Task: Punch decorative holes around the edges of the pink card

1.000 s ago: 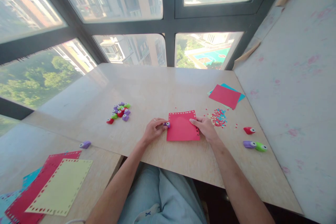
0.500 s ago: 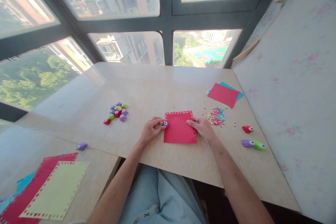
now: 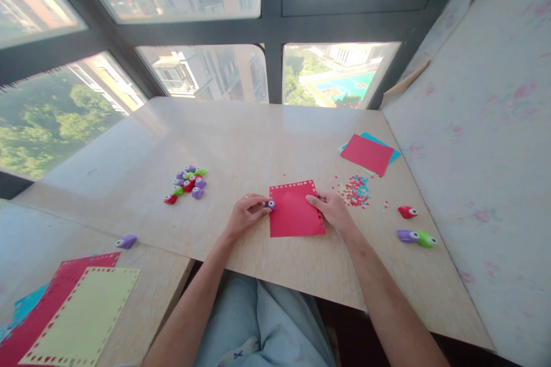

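Note:
A red sheet of paper (image 3: 295, 212) lies in front of me, with punched holes along its far edge and part of its right edge. My left hand (image 3: 248, 213) is closed on a small purple paper punch (image 3: 270, 205) with a round white top, set at the sheet's left edge. My right hand (image 3: 333, 209) pinches the right edge of the sheet, thumb on top and fingers beneath. Close to the right hand is a heap of tiny red, blue and pale paper bits (image 3: 356, 191).
Several purple, green and red punches (image 3: 189, 180) cluster left. A lone purple punch (image 3: 126, 241) sits nearer me. Punched yellow paper (image 3: 81, 315) overlaps red paper at lower left. Red and blue sheets (image 3: 368, 153) lie back right. A red punch (image 3: 407, 211) stands near the wall.
The view has shifted slightly. The red sheet has turned a little and its near edge sits slightly lower; both hands keep their hold on the punch and the sheet.

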Tool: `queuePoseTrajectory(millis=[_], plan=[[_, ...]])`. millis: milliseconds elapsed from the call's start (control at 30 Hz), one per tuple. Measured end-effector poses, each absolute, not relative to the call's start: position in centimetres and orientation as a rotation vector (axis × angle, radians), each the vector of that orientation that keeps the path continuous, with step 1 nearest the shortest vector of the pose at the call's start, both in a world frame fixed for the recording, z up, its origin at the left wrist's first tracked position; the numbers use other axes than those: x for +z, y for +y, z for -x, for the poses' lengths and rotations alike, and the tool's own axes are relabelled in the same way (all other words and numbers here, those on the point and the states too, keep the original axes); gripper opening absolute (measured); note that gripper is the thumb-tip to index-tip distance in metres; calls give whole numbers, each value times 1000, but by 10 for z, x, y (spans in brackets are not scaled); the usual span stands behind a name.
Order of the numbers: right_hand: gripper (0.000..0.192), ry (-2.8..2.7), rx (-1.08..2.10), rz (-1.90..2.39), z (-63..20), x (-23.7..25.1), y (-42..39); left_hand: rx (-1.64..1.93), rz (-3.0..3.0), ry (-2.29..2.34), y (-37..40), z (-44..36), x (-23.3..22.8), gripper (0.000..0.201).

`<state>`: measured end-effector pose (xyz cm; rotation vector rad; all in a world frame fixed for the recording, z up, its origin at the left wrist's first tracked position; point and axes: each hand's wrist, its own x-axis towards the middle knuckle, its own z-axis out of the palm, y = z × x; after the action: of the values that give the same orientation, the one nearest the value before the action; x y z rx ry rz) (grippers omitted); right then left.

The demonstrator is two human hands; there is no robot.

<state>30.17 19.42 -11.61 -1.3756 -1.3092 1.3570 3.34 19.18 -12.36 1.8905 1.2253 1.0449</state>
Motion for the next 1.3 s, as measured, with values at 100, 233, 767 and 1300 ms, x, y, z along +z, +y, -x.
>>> queuePoseTrajectory(millis=[100,233,767,1300], plan=[[43,-1305,1350,1382,-302,-116,194,1052,-1884,1227,191,-33,-122,22],[43,-1291,1354,1385,-303,-118,195,1040,-1856,1251,190,-34,-120,22],[43,-1228,1414,1347,-303,-121,195,1145,-1794,1384,184,-36,-119,24],[43,-1269,1357,1383,-302,-120,194,831,-1515,1841,182,-44,-104,53]])
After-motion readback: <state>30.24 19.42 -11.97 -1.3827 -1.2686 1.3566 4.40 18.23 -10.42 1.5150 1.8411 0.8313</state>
